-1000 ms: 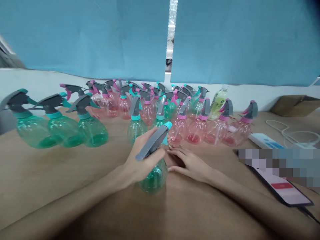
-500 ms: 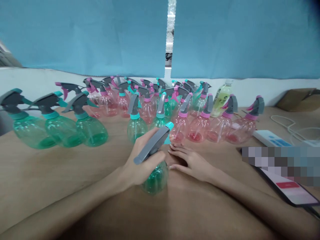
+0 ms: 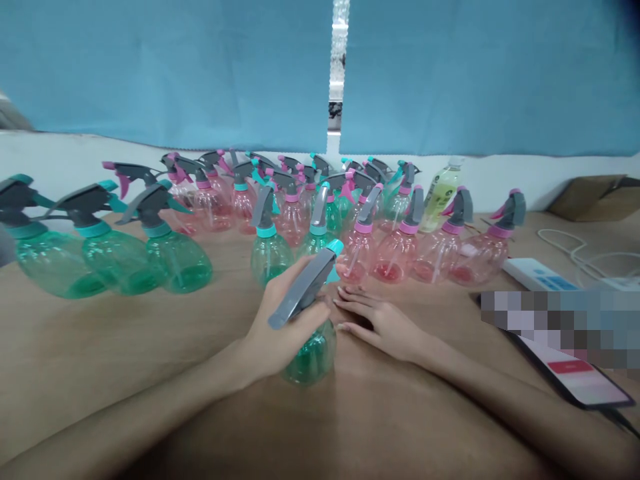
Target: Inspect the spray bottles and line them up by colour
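Observation:
My left hand (image 3: 285, 327) is wrapped round the neck of a green spray bottle (image 3: 311, 357) with a grey and teal head, which stands on the wooden table (image 3: 200, 427). Its trigger is hidden by the hand. Just to the right, my right hand (image 3: 383, 323) rests on the table with its fingers spread and nothing in it. Behind the hands stand a green bottle (image 3: 271, 257) and a row of pink bottles, among them one (image 3: 357, 253) near my right fingertips. Three green bottles stand at the left, one of them (image 3: 179, 260) nearest the middle.
More spray bottles, pink (image 3: 213, 203) and green, crowd the back by the white wall. A yellow-green labelled bottle (image 3: 441, 195) stands behind the pink row. At the right lie a phone (image 3: 583, 383), a white box (image 3: 540, 275), a cable (image 3: 570, 245) and a brown item (image 3: 593, 198).
The view has shifted slightly, so the bottles and table items appear a little further left. Both hands keep their poses, the left still on the green bottle.

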Demonstrator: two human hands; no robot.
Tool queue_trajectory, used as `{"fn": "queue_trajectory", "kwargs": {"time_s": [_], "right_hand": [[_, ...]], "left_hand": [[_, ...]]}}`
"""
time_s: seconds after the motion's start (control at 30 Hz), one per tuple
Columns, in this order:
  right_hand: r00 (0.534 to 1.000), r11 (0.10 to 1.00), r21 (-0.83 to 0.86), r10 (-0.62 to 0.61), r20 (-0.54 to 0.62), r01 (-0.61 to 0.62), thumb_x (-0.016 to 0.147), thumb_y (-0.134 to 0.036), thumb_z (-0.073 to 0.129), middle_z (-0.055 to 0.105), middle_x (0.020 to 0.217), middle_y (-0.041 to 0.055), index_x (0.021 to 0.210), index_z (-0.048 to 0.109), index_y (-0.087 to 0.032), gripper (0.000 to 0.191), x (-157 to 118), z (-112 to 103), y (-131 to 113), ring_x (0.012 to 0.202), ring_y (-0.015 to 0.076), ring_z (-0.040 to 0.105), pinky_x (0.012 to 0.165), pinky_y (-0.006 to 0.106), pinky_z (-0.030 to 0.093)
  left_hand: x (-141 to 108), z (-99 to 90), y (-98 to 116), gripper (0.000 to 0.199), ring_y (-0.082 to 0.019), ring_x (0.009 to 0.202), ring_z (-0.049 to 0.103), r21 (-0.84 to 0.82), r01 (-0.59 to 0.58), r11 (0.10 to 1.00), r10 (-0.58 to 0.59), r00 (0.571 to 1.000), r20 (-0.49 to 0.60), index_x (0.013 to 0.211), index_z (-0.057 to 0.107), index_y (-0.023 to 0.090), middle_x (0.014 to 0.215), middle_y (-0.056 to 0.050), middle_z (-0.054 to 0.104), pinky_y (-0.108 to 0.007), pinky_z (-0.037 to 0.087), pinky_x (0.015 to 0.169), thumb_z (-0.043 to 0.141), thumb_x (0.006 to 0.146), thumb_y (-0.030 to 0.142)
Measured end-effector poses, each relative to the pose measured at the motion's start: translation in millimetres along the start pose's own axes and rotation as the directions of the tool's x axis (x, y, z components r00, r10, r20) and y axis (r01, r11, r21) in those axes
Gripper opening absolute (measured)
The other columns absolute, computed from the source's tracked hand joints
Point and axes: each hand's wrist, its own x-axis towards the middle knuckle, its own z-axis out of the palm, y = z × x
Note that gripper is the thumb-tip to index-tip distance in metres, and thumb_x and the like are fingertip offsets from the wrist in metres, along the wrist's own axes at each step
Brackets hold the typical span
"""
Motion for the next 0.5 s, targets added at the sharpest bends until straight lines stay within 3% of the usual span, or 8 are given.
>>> {"fn": "queue_trajectory", "kwargs": {"time_s": [0.5], "right_hand": [[1.000, 1.000, 0.023, -0.003, -0.017, 0.003, 0.091, -0.041, 0.051, 0.053, 0.136, 0.0087, 0.134, 0.049, -0.022, 0.047, -0.3, 1.9, 1.7, 0.130, 0.0244, 0.043, 0.107, 0.050, 0.035]], "left_hand": [[1.4, -1.1, 4.7, 0.015, -0.014, 0.064, 0.047, 0.000, -0.042, 0.999, 0.042, 0.999, 0.005, 0.088, 0.050, 0.023, 0.072, 0.003, 0.051, -0.028, 0.041, 0.061, 0.050, 0.074, 0.016]]}}
